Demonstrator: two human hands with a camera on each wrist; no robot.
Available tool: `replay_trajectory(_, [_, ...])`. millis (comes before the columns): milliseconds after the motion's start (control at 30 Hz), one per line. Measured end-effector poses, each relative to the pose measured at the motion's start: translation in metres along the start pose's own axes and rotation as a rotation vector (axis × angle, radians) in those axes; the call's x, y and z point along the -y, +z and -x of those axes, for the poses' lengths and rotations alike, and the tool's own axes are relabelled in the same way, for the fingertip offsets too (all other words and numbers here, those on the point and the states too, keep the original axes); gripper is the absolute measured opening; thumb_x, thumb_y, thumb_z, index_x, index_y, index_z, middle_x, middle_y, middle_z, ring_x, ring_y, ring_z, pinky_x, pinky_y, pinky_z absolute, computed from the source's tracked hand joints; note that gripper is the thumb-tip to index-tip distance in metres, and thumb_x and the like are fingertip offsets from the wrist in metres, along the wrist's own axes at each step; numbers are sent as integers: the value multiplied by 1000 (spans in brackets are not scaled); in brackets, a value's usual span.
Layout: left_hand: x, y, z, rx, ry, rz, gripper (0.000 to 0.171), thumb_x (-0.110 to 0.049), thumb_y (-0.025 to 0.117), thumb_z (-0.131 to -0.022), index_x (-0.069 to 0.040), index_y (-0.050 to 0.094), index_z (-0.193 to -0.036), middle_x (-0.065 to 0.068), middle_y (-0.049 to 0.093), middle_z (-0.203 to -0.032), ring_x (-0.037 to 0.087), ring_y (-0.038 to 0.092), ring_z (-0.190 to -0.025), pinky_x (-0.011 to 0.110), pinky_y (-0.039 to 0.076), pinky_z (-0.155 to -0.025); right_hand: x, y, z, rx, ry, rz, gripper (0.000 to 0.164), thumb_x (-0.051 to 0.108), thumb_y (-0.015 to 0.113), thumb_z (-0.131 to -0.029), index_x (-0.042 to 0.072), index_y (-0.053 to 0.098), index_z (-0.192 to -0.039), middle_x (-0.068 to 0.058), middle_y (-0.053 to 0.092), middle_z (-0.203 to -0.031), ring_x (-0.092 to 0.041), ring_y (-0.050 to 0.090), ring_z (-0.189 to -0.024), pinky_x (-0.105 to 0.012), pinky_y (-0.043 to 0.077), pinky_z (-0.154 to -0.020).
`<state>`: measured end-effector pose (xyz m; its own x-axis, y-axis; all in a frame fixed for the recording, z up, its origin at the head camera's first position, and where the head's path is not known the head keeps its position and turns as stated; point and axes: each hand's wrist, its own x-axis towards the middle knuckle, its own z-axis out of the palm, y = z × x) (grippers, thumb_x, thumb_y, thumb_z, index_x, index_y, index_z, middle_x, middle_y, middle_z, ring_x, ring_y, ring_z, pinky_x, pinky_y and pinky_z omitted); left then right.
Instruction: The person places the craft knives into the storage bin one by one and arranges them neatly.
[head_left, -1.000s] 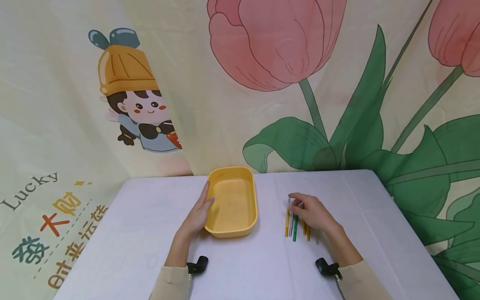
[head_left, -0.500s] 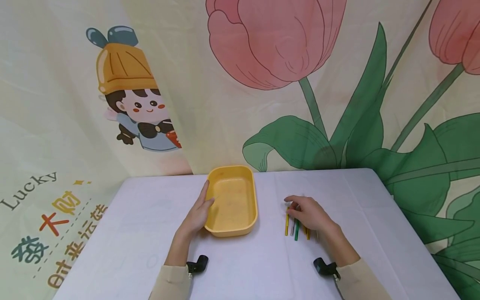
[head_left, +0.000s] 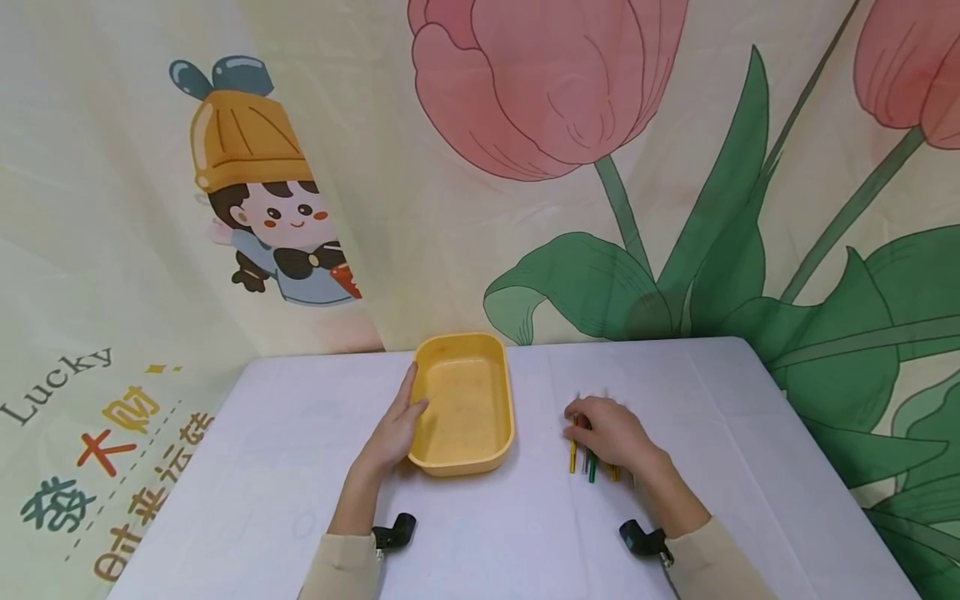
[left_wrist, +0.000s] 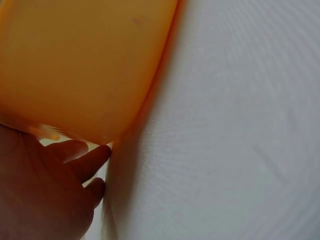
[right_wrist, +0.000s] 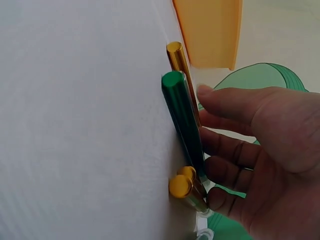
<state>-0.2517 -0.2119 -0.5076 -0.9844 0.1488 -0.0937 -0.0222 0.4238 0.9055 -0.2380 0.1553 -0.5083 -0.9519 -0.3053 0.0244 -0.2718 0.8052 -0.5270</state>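
My left hand [head_left: 393, 429] grips the left side of a yellow plastic basin [head_left: 501, 454], thumb over the rim and fingers along the outer wall. In the left wrist view, fingertips lie against the basin's underside edge. My right hand [head_left: 611, 429] is over a row of slim, shiny pen-like tubes, fingers loosely bent. Its thumb and index finger are right at the leftmost gold tube [right_wrist: 179, 57], with the thumb tip beside it. A green tube [right_wrist: 182, 110] lies next to that, nearest the middle fingers. Two more gold tubes [right_wrist: 181, 186] lie by the little finger. The hand hides their far ends.
A white cloth covers the table [head_left: 300, 433]. Behind its back edge hangs a printed curtain [head_left: 450, 250] with tulips and a cartoon figure. Each wrist wears a small black camera [head_left: 396, 532]. A clear-ended tube [right_wrist: 204, 234] shows beside the gold ones.
My right hand has shifted slightly left and toward me, its index finger bending down to the leftmost gold tube. The left hand and basin have stayed in place.
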Motion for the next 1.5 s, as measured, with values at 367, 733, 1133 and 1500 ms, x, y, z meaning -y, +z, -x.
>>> replay_trajectory(367, [5, 0, -2, 2, 8, 10, 66, -24, 32, -113, -28, -4, -168, -7, -4, -176, 21, -7, -163, 53, -2, -131, 7, 4, 0, -9, 28, 29, 23, 28, 81, -91, 12, 74, -107, 6, 62, -80, -12, 53, -68, -31, 45, -64])
replay_trajectory(733, [5, 0, -2, -14, 24, -3, 65, -28, 34, -113, -34, -1, -168, -9, -1, -176, 21, -5, -163, 53, -1, -131, 10, 7, 0, -24, 41, 40, 17, 22, 79, -92, 13, 71, -104, 5, 61, -75, -14, 53, -65, -30, 42, -59])
replay_trajectory(1133, [6, -2, -6, 9, -28, 5, 65, -25, 32, -113, -27, -2, -169, -6, -4, -176, 23, -7, -163, 53, -3, -131, 10, 8, 0, -39, 36, 42, 18, 12, 72, -88, 13, 74, -106, 6, 58, -69, -14, 51, -63, -30, 40, -55])
replay_trajectory(1500, [3, 1, 0, -13, 5, -6, 65, -30, 34, -113, -36, 0, -168, -9, -1, -176, 22, -4, -164, 54, -1, -131, 13, 6, 0, -79, 43, -29, 16, 12, 70, -92, 14, 80, -104, 3, 69, -81, -13, 53, -66, -28, 43, -57])
